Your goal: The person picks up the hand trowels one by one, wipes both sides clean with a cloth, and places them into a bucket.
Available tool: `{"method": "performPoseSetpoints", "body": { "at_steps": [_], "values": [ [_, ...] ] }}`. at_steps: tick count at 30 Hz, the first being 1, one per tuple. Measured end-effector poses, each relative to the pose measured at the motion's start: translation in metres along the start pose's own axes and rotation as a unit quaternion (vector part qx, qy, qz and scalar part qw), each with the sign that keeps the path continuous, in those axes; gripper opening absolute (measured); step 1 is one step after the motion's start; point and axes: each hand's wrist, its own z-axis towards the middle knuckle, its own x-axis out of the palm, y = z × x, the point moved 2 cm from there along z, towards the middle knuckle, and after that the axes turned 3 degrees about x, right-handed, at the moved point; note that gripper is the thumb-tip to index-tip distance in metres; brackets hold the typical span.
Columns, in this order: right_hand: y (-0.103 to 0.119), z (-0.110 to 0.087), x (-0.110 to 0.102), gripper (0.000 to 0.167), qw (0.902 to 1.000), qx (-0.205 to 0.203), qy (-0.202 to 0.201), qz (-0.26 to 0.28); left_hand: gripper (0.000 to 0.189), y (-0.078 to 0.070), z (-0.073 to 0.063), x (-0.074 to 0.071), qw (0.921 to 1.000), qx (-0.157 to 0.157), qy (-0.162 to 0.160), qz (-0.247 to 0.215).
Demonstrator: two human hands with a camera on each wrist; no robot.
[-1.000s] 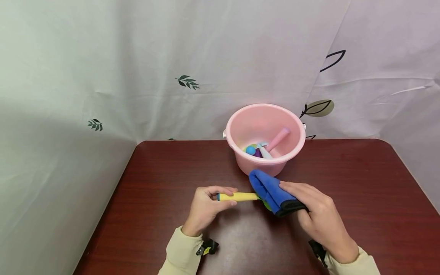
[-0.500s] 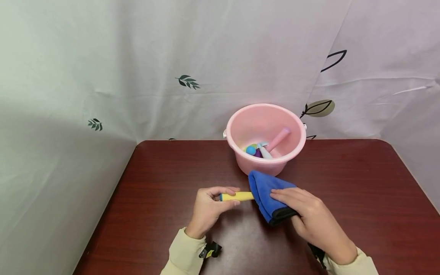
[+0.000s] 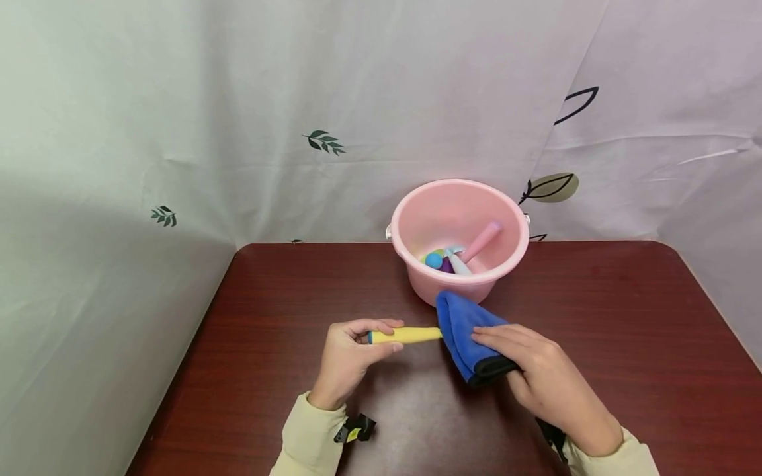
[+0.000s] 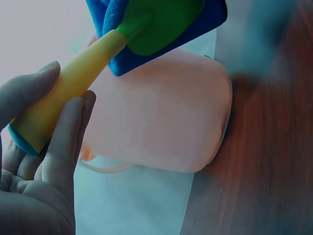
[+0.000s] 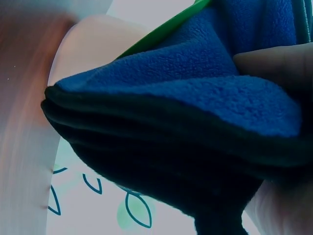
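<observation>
My left hand (image 3: 351, 357) pinches the yellow handle (image 3: 406, 335) of a tool with a flat green head, near its blue end, between thumb and fingers. In the left wrist view the green head (image 4: 164, 24) lies against a folded blue cloth (image 4: 113, 17), which covers part of it. My right hand (image 3: 544, 370) holds this cloth, its black edge hanging toward me in the head view. From above, the cloth hides nearly all of the green head. The right wrist view shows a green edge (image 5: 161, 29) sticking out along the cloth.
Just beyond the cloth, a pink bucket (image 3: 425, 288) stands at the back of the dark red-brown table (image 3: 286, 297). Inside it are a pink handle (image 3: 483, 240), a blue ball-shaped piece (image 3: 434, 260) and other small coloured things. A pale curtain (image 3: 268, 119) hangs behind.
The cloth has slid left over the green head and then slightly back right, covering what showed of it a second ago. My left hand has shifted a little left with the handle.
</observation>
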Motion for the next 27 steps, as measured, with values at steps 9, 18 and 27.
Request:
{"method": "performPoseSetpoints", "body": {
  "at_steps": [9,18,27],
  "values": [
    [-0.003,-0.002,-0.004,0.067,0.9994,0.026,-0.007,-0.023,0.02,-0.005,0.0,-0.013,0.9999,-0.003,-0.011,-0.009],
    [-0.005,-0.003,-0.006,0.063,0.9982,0.043,0.012,-0.041,0.021,-0.012,0.001,-0.029,0.9996,0.005,-0.027,-0.006],
    [-0.005,-0.001,-0.004,0.058,0.9956,0.057,0.041,-0.062,0.022,-0.024,-0.001,-0.049,0.998,0.023,-0.049,0.031]
  ]
}}
